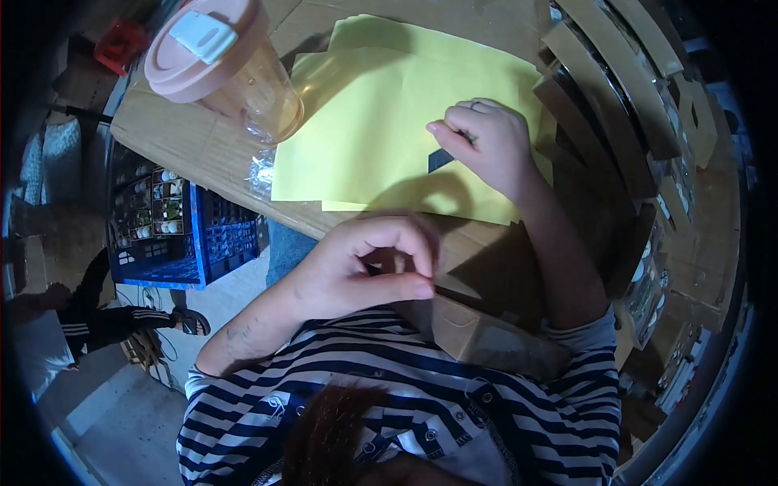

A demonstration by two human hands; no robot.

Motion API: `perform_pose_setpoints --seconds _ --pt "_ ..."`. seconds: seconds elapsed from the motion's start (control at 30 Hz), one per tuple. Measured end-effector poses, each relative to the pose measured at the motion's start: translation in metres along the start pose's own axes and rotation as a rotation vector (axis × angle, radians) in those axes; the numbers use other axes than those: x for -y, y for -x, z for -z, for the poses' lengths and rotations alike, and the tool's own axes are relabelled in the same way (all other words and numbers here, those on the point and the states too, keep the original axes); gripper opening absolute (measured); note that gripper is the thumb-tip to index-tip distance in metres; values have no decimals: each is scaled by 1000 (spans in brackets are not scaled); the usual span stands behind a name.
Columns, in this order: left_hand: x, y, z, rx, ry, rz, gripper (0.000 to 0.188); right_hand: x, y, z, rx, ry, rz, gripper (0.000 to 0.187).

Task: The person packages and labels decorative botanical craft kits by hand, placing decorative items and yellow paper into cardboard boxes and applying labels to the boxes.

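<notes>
Find yellow paper sheets [381,121] overlapping in the upper middle of the frame, spread on a brown tabletop [178,134]. By their look, expect very light, thin, limp handling: easy to crease, apt to slide over one another, likely to sag if lifted by one corner. Take hold along a free edge, at the lower left of the spread, with a flat, gentle pinch.

Note a small dark flat piece [439,160] against the yellow, just beside the right hand [486,142]. Judge as light, perhaps stiffer than paper; pinch by the edges.

See that right hand over the sheets, right of upper centre, with fingers curled in close to the thumb; cannot tell of anything inside. See the left hand [369,255] at mid-frame, with thumb and forefinger bent into a ring, tips close together; cannot tell of anything thin between.

Mind the pink-lidded tumbler [231,77] at upper left, near the sheets, and the cardboard box [466,324] below centre.
</notes>
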State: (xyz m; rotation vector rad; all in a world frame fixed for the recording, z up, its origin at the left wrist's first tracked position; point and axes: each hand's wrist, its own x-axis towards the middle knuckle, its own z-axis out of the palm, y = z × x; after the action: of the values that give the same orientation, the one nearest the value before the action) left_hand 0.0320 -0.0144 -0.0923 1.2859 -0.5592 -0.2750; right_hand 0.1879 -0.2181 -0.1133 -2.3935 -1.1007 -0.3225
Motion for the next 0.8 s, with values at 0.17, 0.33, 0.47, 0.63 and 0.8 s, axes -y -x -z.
perform_pose_setpoints --seconds 0.17,0.33,0.47,0.63,0.8 --pt "-3 19 -5 6 188 436 10 2 1 2 8 -34 -3 35" --pt "0 14 -14 21 -117 446 12 1 1 2 -28 -54 24 36" --pt "-4 12 -22 -14 -340 412 13 2 1 3 -17 -48 13 36" --pt "-5 24 -4 -35 62 320 12 3 0 4 -2 -42 1 36" --pt "2 28 5 61 -43 56 12 0 3 1 -14 -42 10 35"
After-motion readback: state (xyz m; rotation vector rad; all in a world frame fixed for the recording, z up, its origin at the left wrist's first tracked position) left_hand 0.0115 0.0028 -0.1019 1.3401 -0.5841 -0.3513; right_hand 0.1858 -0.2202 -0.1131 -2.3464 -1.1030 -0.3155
